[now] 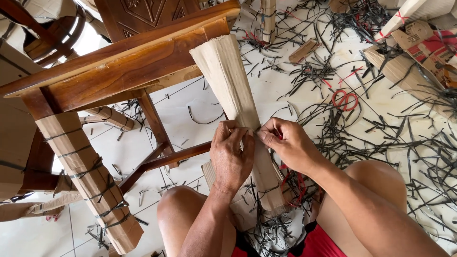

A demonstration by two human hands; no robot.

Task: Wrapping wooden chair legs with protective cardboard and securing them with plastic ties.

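Head view: looked down over bare knees and red shorts (323, 245) onto a pale tiled floor (190, 119). Left hand (232, 154) wrapped over the corrugated cardboard sleeve (233, 95) on a wooden chair leg, fingers curled shut against the near face of it. Right hand (285, 143) just beside, fingertips pinched together at the sleeve's edge, touching the left fingers; whether a strap sat in that pinch, could not tell. Sleeve tan and ribbed, running from the dark wooden seat rail (128, 62) above the grip down to a frayed end between the knees below it, one black strap (269, 190) around that lower part.

Left of the grip, a second wrapped leg (88, 178), boxy brown cardboard bound by several black bands. Between the two legs, bare brown stretchers (162, 159). Right of the grip and well apart, red-handled scissors (344, 100) flat on the tiles among scattered black strap offcuts (404, 138). Farther up and right, a folded carton (428, 47), brown with red printed patches, lying tilted beside more cardboard-wrapped pieces; a pale wrapped bar (404, 16) with a red cross-tie above it. Red strap bits (295, 185) under the right wrist, near the sleeve's lower end.
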